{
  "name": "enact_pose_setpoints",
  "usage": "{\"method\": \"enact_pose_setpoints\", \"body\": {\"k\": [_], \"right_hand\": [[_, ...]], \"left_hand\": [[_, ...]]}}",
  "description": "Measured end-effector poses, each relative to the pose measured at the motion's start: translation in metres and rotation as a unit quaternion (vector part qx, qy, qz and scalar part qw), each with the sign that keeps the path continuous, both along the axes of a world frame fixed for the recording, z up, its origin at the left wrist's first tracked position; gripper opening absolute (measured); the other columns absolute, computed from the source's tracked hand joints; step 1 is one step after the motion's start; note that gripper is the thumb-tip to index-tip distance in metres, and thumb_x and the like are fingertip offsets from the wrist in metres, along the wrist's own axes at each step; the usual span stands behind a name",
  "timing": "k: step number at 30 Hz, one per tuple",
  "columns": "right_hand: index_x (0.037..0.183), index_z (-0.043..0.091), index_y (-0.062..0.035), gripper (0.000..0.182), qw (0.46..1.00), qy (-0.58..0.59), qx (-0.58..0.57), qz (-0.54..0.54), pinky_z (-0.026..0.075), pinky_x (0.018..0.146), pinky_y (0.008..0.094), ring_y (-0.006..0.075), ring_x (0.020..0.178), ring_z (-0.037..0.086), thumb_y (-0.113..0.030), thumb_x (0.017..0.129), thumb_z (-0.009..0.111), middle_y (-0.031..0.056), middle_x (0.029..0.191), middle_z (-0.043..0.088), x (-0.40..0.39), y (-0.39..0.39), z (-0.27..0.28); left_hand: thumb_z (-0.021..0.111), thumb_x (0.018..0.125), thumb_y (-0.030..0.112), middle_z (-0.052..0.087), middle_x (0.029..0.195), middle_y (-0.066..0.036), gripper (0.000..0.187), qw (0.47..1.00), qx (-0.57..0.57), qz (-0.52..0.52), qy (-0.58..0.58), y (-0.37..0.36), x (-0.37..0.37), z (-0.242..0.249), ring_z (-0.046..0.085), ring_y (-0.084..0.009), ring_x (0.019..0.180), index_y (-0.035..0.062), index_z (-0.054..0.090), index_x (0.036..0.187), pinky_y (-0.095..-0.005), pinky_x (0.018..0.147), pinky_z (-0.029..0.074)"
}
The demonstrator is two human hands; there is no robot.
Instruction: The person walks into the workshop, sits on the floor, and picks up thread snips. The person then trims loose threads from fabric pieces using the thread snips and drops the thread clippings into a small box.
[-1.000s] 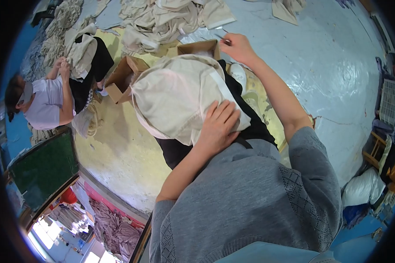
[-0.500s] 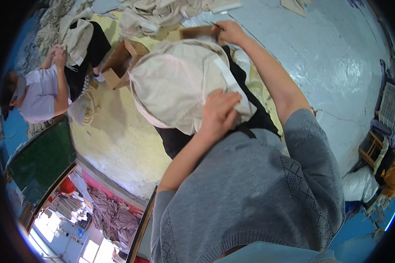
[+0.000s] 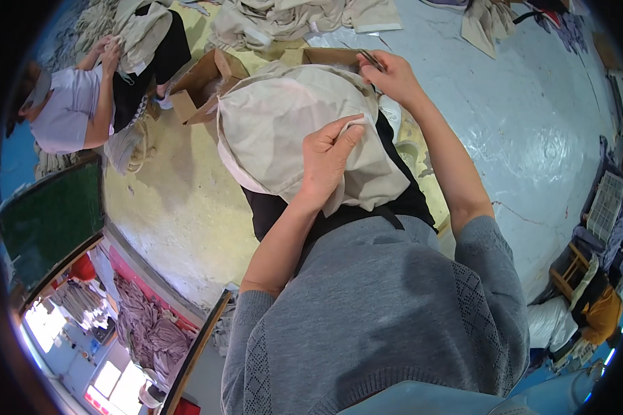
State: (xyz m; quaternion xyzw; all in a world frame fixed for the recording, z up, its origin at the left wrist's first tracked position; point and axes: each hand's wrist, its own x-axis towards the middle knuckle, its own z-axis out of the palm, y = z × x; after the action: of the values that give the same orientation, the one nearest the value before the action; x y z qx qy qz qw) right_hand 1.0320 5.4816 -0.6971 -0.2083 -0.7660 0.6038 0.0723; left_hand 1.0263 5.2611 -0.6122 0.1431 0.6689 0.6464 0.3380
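Observation:
Beige cloth (image 3: 277,124) lies spread over my lap. My left hand (image 3: 329,155) pinches a fold of it between thumb and fingers, near the cloth's right part. Beyond the cloth's far right edge, my right hand (image 3: 393,75) is closed around a small dark tool (image 3: 372,61), perhaps snips, beside a cardboard box (image 3: 329,57). The tool stands apart from the pinched fold.
An open cardboard box (image 3: 211,83) stands left of the cloth. Beige fabric (image 3: 277,21) is heaped on the floor ahead. At the upper left sits another person (image 3: 73,107) handling cloth. A green board (image 3: 52,218) is at the left.
My left hand has gone from lying flat on the cloth to pinching and lifting a fold. My right hand has come slightly closer with the tool. The camera view has shifted.

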Motion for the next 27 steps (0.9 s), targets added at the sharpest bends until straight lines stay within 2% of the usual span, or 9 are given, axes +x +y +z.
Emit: {"method": "enact_pose_setpoints", "body": {"k": [3, 6, 9, 12, 13, 27], "right_hand": [[0.114, 0.061, -0.0003, 0.027, 0.992, 0.061, -0.106, -0.007, 0.045, 0.066, 0.0225, 0.0069, 0.074, 0.054, -0.018, 0.094, 0.056, 0.0001, 0.084, 0.061, 0.031, -0.027, 0.066], [0.112, 0.06, 0.0, 0.028, 0.995, 0.027, -0.092, -0.026, 0.045, 0.068, 0.0232, 0.0069, 0.077, 0.055, -0.023, 0.095, 0.058, 0.0025, 0.088, 0.062, 0.063, -0.042, 0.07], [0.109, 0.061, 0.0009, 0.024, 0.997, 0.028, -0.044, -0.048, 0.045, 0.068, 0.0223, 0.0062, 0.075, 0.054, -0.017, 0.093, 0.06, 0.001, 0.085, 0.062, 0.082, -0.068, 0.065], [0.107, 0.062, 0.0015, 0.022, 0.994, 0.072, -0.044, -0.071, 0.045, 0.067, 0.022, 0.0065, 0.074, 0.053, -0.015, 0.092, 0.062, 0.0006, 0.083, 0.062, 0.084, -0.086, 0.067], [0.105, 0.063, 0.0016, 0.02, 0.992, 0.06, -0.076, -0.079, 0.046, 0.067, 0.0218, 0.0064, 0.074, 0.054, -0.013, 0.091, 0.063, 0.0014, 0.083, 0.062, 0.083, -0.088, 0.067], [0.1, 0.065, 0.002, 0.016, 0.99, 0.116, -0.022, -0.084, 0.047, 0.069, 0.0238, 0.0093, 0.075, 0.057, -0.009, 0.088, 0.067, 0.0045, 0.084, 0.065, 0.072, -0.089, 0.063]], "left_hand": [[0.066, 0.09, 0.011, 0.066, 0.086, 0.002, 0.022, 0.988, 0.05, 0.064, -0.134, 0.002, -0.002, -0.006, 0.054, -0.0033, 0.073, -0.0019, 0.068, 0.107, -0.0195, 0.066, 0.045], [0.068, 0.089, 0.011, 0.068, 0.089, -0.003, 0.022, 0.961, 0.098, 0.116, -0.23, 0.007, -0.006, -0.007, 0.06, -0.0071, 0.073, -0.0039, 0.068, 0.105, -0.0216, 0.067, 0.049], [0.068, 0.089, 0.011, 0.069, 0.09, -0.006, 0.022, 0.945, 0.108, 0.129, -0.279, 0.007, -0.01, -0.007, 0.063, -0.0099, 0.075, -0.0047, 0.067, 0.104, -0.0236, 0.069, 0.052], [0.068, 0.089, 0.011, 0.069, 0.09, -0.006, 0.021, 0.942, 0.108, 0.131, -0.289, 0.006, -0.011, -0.008, 0.063, -0.0101, 0.074, -0.0043, 0.067, 0.104, -0.0241, 0.068, 0.052], [0.068, 0.089, 0.011, 0.069, 0.09, -0.006, 0.021, 0.942, 0.107, 0.129, -0.29, 0.005, -0.011, -0.009, 0.063, -0.0101, 0.074, -0.0042, 0.067, 0.104, -0.024, 0.069, 0.052], [0.068, 0.088, 0.01, 0.069, 0.091, -0.007, 0.02, 0.939, 0.112, 0.117, -0.305, 0.003, -0.013, -0.015, 0.064, -0.0106, 0.075, -0.004, 0.067, 0.103, -0.0238, 0.07, 0.052]]}}
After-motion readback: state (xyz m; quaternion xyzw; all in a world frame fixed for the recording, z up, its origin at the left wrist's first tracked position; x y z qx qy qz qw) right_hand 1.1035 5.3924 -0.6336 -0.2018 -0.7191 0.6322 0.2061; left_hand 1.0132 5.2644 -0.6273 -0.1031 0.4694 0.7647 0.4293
